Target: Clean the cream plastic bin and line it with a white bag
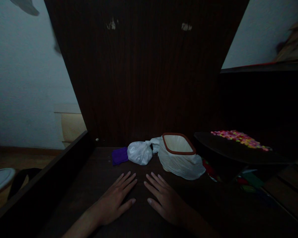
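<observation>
Plainly, my left hand [115, 200] and right hand [164, 198] lie palm-down on the dark wooden tabletop [94, 172], fingers [125, 180] spread and holding nothing, probably just resting. The knotted white plastic bag [139, 152] sits near but clear of my fingertips, between a purple cloth [119, 156] and a plastic-wrapped tub [181, 163].

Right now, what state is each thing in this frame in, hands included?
Left hand: flat, palm down on the dark surface, holding nothing.
Right hand: the same, beside it.
Container: lid off, upright, sitting in a large white bag.
Small white bag: knotted shut, lying down.
Purple thing: lying flat beside the small bag.
Dark tray: carrying colourful small pieces.
</observation>
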